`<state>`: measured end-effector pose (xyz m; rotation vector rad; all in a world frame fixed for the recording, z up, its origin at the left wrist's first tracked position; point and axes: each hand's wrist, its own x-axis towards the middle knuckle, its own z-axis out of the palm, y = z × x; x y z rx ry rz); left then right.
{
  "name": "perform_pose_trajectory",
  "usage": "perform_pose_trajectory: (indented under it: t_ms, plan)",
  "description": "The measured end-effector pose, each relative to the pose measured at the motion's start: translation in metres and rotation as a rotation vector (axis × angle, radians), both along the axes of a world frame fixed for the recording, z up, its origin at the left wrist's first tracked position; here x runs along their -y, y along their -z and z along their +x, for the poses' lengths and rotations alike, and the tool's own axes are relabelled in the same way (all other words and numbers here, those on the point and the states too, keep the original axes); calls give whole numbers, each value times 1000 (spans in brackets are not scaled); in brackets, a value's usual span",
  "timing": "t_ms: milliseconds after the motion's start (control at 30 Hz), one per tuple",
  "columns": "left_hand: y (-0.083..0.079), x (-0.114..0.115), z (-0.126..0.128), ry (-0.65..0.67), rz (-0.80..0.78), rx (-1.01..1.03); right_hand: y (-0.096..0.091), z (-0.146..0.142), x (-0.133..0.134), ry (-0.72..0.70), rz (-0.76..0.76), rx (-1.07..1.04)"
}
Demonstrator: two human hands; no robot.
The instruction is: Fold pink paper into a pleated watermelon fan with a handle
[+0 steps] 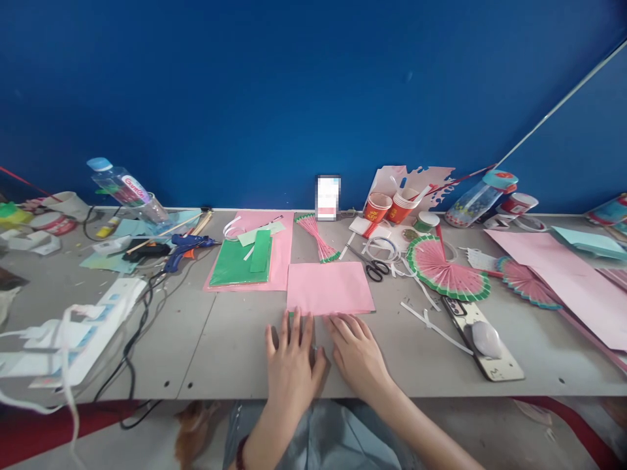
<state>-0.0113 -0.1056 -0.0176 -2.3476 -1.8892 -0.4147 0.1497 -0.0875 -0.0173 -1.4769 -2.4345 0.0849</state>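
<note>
In the head view a pink sheet of paper (329, 286) lies flat in front of me, with bits of green showing at both ends of its near edge. My left hand (292, 369) rests palm down, fingers spread, its fingertips touching that near edge. Beside it, my right hand (356, 352) lies flat with its fingers stretched out along the same edge. Neither hand holds anything. Behind and left of the sheet, green paper (238, 264) sits on a larger pink sheet (284, 251). Black-handled scissors (377, 270) lie just right of the pink paper.
A blue glue gun (183, 248), a power strip (100, 326) and cables are on the left. Pleated watermelon-patterned paper fans (450, 271) and a phone (499, 365) lie right. Red paper cups (377, 207) stand by the blue wall (245, 104).
</note>
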Motion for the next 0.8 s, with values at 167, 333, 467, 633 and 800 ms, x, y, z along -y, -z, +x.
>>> perform_pose_trajectory:
  t_ms: [167,333,467,633,800]
  plan:
    - [-2,-4,-11,-14,18,64,-3,0,-1,-7,-10,6]
    - [-5,-7,-19,-59,71,274,0,0,-1,-7,-9,-13]
    - [-8,-8,-23,-113,189,393,0,0,-2,-10,-9,-17]
    - [-4,-5,-20,63,203,288,0,0,-2,-7,6,-9]
    - [6,-4,-16,55,204,192,1,0,-2,-4,4,-20]
